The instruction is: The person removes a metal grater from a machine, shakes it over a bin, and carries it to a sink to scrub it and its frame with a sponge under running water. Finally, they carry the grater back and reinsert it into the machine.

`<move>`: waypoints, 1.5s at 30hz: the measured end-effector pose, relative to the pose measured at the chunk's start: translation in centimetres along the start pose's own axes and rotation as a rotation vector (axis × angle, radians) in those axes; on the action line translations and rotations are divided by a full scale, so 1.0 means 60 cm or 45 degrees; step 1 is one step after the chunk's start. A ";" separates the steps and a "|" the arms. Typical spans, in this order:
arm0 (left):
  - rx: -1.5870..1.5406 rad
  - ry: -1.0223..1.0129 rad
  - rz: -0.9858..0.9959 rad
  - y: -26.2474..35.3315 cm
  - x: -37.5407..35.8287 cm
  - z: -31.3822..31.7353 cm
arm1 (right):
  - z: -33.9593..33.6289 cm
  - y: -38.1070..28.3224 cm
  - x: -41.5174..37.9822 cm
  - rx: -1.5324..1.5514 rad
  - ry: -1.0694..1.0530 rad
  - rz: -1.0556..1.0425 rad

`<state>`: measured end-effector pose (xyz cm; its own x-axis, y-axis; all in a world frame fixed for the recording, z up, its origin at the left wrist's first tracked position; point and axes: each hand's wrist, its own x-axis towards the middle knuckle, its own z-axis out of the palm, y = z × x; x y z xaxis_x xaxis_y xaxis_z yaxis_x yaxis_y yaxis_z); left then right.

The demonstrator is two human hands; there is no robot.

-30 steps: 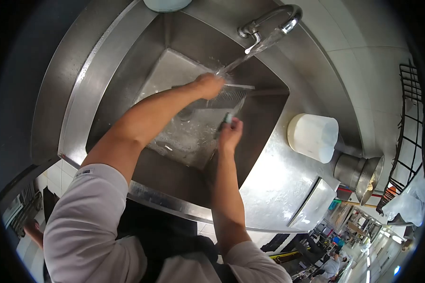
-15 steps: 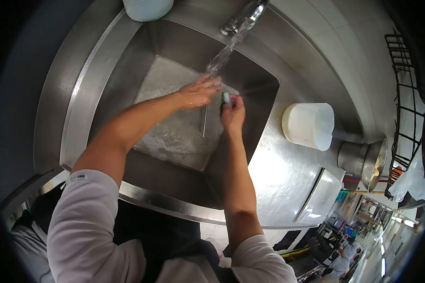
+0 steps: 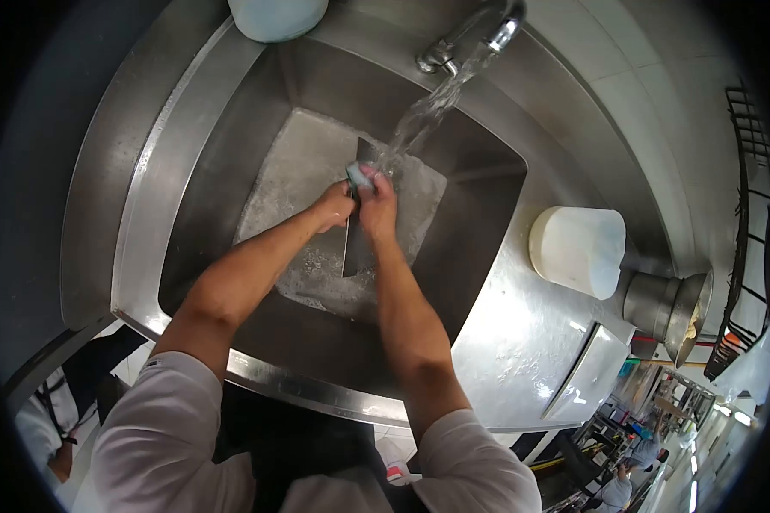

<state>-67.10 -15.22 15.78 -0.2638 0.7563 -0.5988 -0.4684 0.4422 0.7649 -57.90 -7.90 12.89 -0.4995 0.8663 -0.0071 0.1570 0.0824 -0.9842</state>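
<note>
Over the sink (image 3: 479,231), my right hand (image 3: 378,209) is closed around a light blue-and-green sponge (image 3: 359,176), pressing it near the upper part of a flat metal sheet (image 3: 361,252). The sheet stands tilted, with one thin bright edge toward the left. My left hand (image 3: 335,208) is closed at that edge, gripping the sheet; some of its fingers are hidden behind it. Water runs from the faucet (image 3: 503,34) in a stream that falls just beyond my right hand.
A translucent white plastic container (image 3: 577,250) lies on the steel counter to the right, with a flat white board (image 3: 586,372) nearer. A metal pot (image 3: 650,303) stands beyond. Another pale container (image 3: 278,17) sits at the sink's back left. People appear in the background.
My left hand has gone from spread fingers under the water to gripping the metal sheet. My right hand has moved left with the sponge onto the sheet, which now shows its broad face.
</note>
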 end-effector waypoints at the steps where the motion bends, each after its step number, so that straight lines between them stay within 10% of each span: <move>1: 0.096 -0.024 0.000 -0.002 -0.010 0.008 | 0.001 0.006 0.022 -0.123 -0.017 -0.112; 3: 0.320 0.042 0.166 -0.024 0.010 0.001 | 0.002 0.030 0.080 -0.451 0.005 -0.292; 7: 0.459 0.120 0.211 -0.033 0.019 -0.015 | 0.016 0.100 0.073 -0.685 0.281 0.189; 11: 0.638 0.139 0.239 -0.047 0.048 -0.056 | 0.037 0.004 0.021 -0.854 -0.070 -0.291; 17: 0.822 0.170 0.250 -0.059 0.051 -0.078 | 0.048 0.035 0.073 -0.456 0.195 0.252; 20: 0.730 0.126 0.214 -0.055 0.067 -0.091 | 0.054 0.018 0.012 -0.943 0.022 -0.082; 23: 0.565 0.010 0.217 -0.040 0.076 -0.098 | 0.028 0.028 0.038 -0.592 -0.080 -0.415; 26: 0.382 0.073 0.213 -0.028 0.086 -0.079 | 0.005 0.092 0.079 0.968 -0.086 0.398; 28: 0.192 0.103 0.268 -0.009 0.108 -0.058 | -0.006 0.090 0.057 0.854 -0.002 0.525; 30: 0.300 0.107 0.172 0.027 0.116 -0.045 | 0.004 0.070 -0.011 -0.376 0.062 0.184; 33: 0.442 0.228 0.128 0.069 0.092 -0.029 | -0.003 0.020 -0.118 -0.689 -0.311 -0.250; 36: 0.501 0.323 0.219 0.042 0.113 -0.031 | -0.041 0.159 -0.110 -0.529 -0.216 0.254; 42: 0.654 0.406 0.252 0.016 0.153 -0.042 | 0.013 0.053 -0.151 -0.441 -0.210 -0.298; 45: 0.595 0.475 0.283 0.014 0.150 -0.042 | -0.033 0.070 -0.140 -0.800 -0.316 -0.031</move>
<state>-71.97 -9.26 10.48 -0.6277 0.6728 -0.3916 0.0268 0.5214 0.8529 -51.36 -13.88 9.16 -0.6780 0.7282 -0.1006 0.5715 0.4360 -0.6952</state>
